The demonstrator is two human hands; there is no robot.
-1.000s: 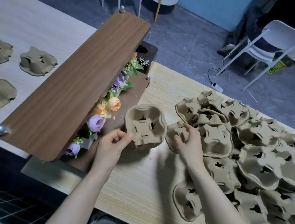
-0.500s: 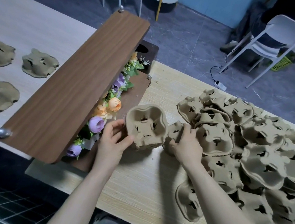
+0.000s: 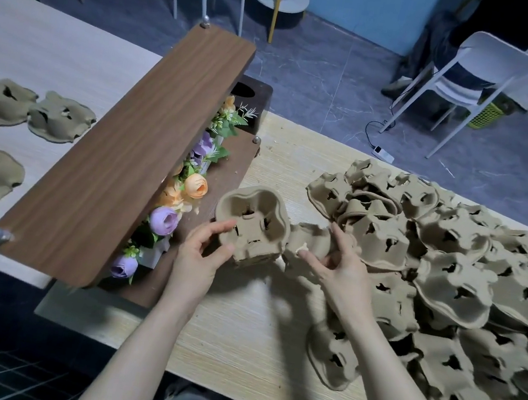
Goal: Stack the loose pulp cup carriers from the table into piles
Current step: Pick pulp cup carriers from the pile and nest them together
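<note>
A short pile of brown pulp cup carriers (image 3: pixel 253 221) stands tilted on the light wooden table (image 3: pixel 239 333). My left hand (image 3: pixel 203 252) grips its near left side, thumb on the rim. Right beside the pile lies a single loose carrier (image 3: pixel 309 242), and my right hand (image 3: pixel 337 265) holds it with thumb and fingers around its near edge. A big heap of loose carriers (image 3: pixel 445 282) covers the right part of the table.
A dark wooden shelf (image 3: pixel 121 162) with artificial flowers (image 3: pixel 167 218) under it divides the table at the left. Beyond it, several carriers (image 3: pixel 60 118) lie on the far table half. White chairs (image 3: pixel 464 75) stand on the floor behind.
My right hand has drawn one loose carrier out of the heap toward the pile. My left hand has shifted its grip lower on the pile's near side.
</note>
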